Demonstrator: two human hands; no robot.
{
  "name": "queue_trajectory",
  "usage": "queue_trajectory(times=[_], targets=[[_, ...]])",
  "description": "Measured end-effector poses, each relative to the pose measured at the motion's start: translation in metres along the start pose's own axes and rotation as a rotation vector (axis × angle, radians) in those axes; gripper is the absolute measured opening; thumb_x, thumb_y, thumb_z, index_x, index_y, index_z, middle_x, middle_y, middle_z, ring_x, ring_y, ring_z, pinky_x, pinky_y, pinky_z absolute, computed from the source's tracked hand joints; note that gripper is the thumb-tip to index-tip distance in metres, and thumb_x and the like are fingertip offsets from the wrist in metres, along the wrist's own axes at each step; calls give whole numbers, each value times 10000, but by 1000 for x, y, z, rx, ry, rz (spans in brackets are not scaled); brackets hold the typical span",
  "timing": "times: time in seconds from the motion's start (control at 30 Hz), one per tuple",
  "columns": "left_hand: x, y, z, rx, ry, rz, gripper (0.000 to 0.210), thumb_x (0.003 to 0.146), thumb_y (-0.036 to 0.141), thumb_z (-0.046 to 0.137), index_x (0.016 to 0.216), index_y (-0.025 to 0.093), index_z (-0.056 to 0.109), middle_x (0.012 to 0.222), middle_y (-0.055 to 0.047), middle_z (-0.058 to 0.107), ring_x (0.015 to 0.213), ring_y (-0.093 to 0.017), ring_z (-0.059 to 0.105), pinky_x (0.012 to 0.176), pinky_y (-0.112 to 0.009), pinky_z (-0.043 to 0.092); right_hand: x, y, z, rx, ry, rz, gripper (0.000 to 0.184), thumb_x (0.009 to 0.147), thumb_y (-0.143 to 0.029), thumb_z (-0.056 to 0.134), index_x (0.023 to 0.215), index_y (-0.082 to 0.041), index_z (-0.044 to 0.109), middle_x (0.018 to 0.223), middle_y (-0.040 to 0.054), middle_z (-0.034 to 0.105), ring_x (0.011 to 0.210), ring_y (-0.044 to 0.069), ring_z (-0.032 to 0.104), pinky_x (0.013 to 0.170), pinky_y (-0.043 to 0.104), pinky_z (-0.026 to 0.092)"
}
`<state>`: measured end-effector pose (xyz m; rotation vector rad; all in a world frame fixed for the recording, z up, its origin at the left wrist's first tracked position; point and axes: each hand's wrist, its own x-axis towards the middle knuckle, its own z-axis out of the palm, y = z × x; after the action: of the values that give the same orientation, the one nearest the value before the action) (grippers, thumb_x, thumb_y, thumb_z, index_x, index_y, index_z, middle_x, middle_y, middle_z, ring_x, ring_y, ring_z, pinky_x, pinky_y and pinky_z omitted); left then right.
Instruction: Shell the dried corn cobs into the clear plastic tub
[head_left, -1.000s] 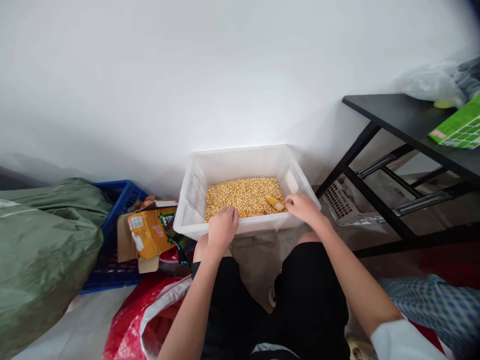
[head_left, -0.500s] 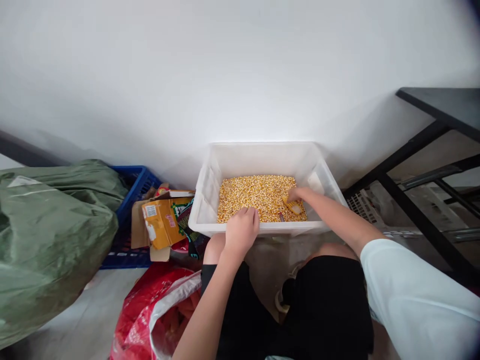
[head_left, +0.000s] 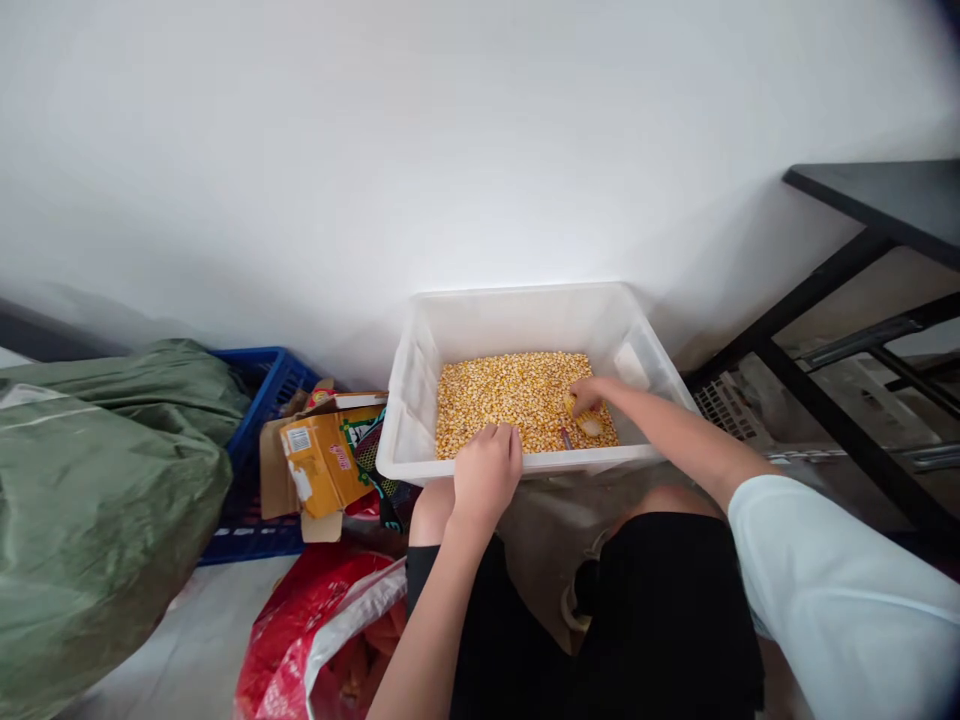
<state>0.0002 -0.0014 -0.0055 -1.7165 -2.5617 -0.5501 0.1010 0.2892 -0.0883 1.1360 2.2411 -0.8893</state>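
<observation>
A white translucent plastic bin (head_left: 517, 295) stands in front of my knees, with loose yellow corn kernels (head_left: 502, 385) spread over its bottom. My right hand (head_left: 591, 392) reaches into its right side, fingers closed around a corn cob (head_left: 590, 424) whose pale end faces me. Close to the cob, a thin purplish stick-like object (head_left: 566, 438) lies on the kernels; its kind is unclear. My left hand (head_left: 489, 468) is curled into a fist at the bin's front rim. Whatever it may hold is hidden by the fingers.
To the left are a blue plastic crate (head_left: 274, 395), a torn orange carton (head_left: 326, 465) and a large green bag (head_left: 105, 500). A red bag (head_left: 289, 625) with corn cobs inside sits by my left leg. A black metal frame (head_left: 825, 400) stands right, beside a white basket (head_left: 726, 408).
My right hand has shifted slightly left with the cob, which is now turned a little. My left hand stays at the front rim. The whole view has tilted slightly.
</observation>
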Motion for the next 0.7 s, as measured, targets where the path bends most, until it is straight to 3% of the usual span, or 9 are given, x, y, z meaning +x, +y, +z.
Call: queue_trajectory(times=[0.17, 0.23, 0.3, 0.4, 0.53, 0.7], targets=[[5, -3, -6, -116, -54, -2, 302, 990, 292, 392, 778, 188, 580, 775, -51, 646, 707, -189, 611, 619, -306, 350, -33, -3, -42, 403, 87, -156, 266, 800, -300, 745, 976, -141, 623, 943, 95, 718, 796, 168, 706, 756, 282, 604], [14, -4, -8, -280, -53, 9, 243, 974, 293, 439, 862, 189, 627, 851, -55, 674, 773, -185, 633, 679, -296, 416, -54, -8, -53, 577, 162, -244, 238, 907, -319, 621, 1085, -165, 591, 1058, 107, 713, 887, 157, 707, 821, 267, 598], [30, -5, -10, -469, -16, 7, 216, 958, 322, 487, 1028, 196, 648, 984, -66, 682, 843, -176, 645, 742, -292, 467, -76, -13, -55, 867, 207, -360, 226, 909, -296, 605, 1098, -173, 587, 1091, 113, 712, 924, 172, 706, 860, 293, 599], [60, -2, -10, -715, -10, -47, 449, 912, 419, 577, 1305, 205, 545, 1197, -121, 627, 893, -179, 655, 774, -311, 513, -104, -21, -46, 1258, 210, -490, 203, 829, -263, 687, 1005, -176, 635, 1077, 114, 724, 968, 219, 700, 895, 340, 596], [98, 10, -3, -1162, -197, -64, 745, 823, 430, 708, 1455, 204, 384, 1332, -175, 565, 987, -209, 658, 808, -333, 539, -124, -34, -23, 1492, 242, -517, 183, 815, -268, 688, 976, -184, 666, 1138, 101, 713, 1082, 248, 667, 945, 371, 575], [124, 23, 10, -1491, -258, -88, 603, 814, 426, 715, 1318, 152, 530, 1220, -150, 624, 892, -172, 651, 730, -272, 529, -126, -48, -2, 1526, 232, -493, 248, 768, -362, 729, 923, -180, 662, 1054, 96, 718, 975, 233, 681, 831, 353, 579]])
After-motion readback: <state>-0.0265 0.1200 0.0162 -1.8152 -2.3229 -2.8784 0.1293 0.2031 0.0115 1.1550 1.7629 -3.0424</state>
